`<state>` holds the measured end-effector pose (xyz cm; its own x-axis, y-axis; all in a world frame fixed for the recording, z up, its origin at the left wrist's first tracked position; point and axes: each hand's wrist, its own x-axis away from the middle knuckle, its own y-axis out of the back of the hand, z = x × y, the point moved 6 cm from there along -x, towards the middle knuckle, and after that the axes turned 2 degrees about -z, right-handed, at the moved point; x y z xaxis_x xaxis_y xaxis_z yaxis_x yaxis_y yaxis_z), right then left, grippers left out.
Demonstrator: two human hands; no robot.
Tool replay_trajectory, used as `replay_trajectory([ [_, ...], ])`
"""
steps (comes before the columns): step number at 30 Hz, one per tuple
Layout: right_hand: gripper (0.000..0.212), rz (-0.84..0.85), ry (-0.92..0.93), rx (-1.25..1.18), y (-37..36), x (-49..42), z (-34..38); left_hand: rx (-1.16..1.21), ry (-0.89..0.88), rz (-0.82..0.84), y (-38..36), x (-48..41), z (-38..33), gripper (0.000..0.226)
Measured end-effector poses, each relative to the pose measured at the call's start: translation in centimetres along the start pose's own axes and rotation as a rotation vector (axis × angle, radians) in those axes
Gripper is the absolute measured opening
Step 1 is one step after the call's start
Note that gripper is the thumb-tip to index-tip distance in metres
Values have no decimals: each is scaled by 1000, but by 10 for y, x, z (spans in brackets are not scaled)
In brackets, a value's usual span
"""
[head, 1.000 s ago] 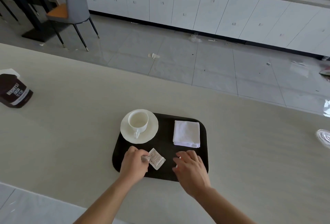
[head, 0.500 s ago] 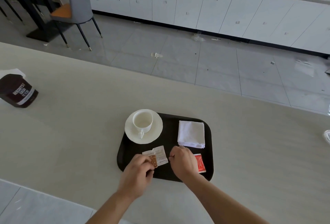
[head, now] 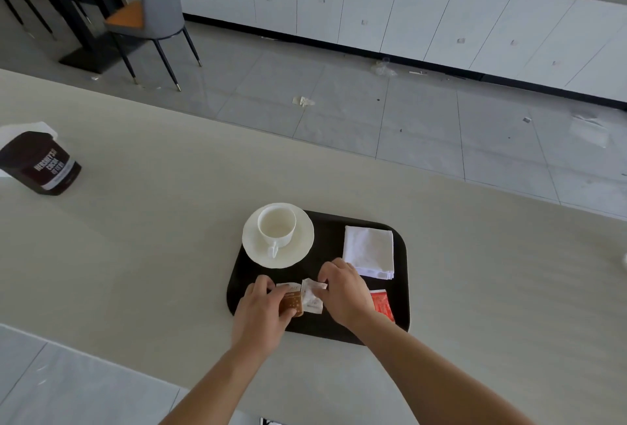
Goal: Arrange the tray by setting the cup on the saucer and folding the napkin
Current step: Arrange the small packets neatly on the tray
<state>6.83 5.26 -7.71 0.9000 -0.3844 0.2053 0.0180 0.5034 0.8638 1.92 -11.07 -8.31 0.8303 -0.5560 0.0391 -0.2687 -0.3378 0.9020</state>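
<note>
A black tray (head: pixel 400 292) lies on the pale counter. On its far left a white cup (head: pixel 276 225) stands upright on a white saucer (head: pixel 302 251), handle toward me. A folded white napkin (head: pixel 369 250) lies at the tray's far right. At the near edge my left hand (head: pixel 261 311) pinches a brown-and-white packet (head: pixel 292 302). My right hand (head: pixel 342 292) pinches a white packet (head: pixel 312 297) beside it. A red packet (head: pixel 381 304) lies to the right of my right hand, partly hidden by my wrist.
A dark brown cocoa pouch (head: pixel 40 163) lies on the counter at far left. Beyond the counter's far edge are a tiled floor with scraps, a grey chair (head: pixel 152 17) and white cabinets (head: pixel 373 7).
My right hand moved left, uncovering the red packet, and took hold of the white packet. My left hand now grips a brown-and-white packet. Both packets sit side by side between the hands.
</note>
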Motion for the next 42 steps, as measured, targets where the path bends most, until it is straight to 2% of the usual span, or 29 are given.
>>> replay_trajectory([
  [5,2,-69,-174,-39,26,16,-20,26,-8,17,-5,2,-3,42],
  [9,9,-72,-128,59,22,20,8,181,67,17,-5,4,-4,48],
  [12,11,16,-162,-130,-2,17,22,307,198,-6,-3,5,6,47],
  [16,10,-99,-198,-112,2,20,-5,448,366,-39,-1,3,16,37],
  [19,26,14,-217,-69,-8,20,-11,461,395,-36,-3,1,14,38],
  [21,23,72,-220,-43,-17,18,-3,466,410,-39,-3,0,11,37],
  [25,23,71,-236,-117,-28,14,3,459,390,-2,-6,-5,3,22],
  [28,20,34,-282,-165,-29,15,-4,466,409,2,-8,-5,5,31],
  [31,44,24,-292,-232,-27,14,-5,478,417,3,-9,-6,6,35],
  [33,58,37,-176,-144,-23,7,4,466,401,0,-8,-6,4,33],
  [36,42,102,-52,-66,-21,-4,14,453,390,-11,-6,-6,4,28],
  [41,9,0,-142,-179,-8,3,-2,383,368,10,-8,-9,3,25],
  [42,9,-24,-206,-258,-5,8,-8,365,360,19,-9,-10,2,26],
])
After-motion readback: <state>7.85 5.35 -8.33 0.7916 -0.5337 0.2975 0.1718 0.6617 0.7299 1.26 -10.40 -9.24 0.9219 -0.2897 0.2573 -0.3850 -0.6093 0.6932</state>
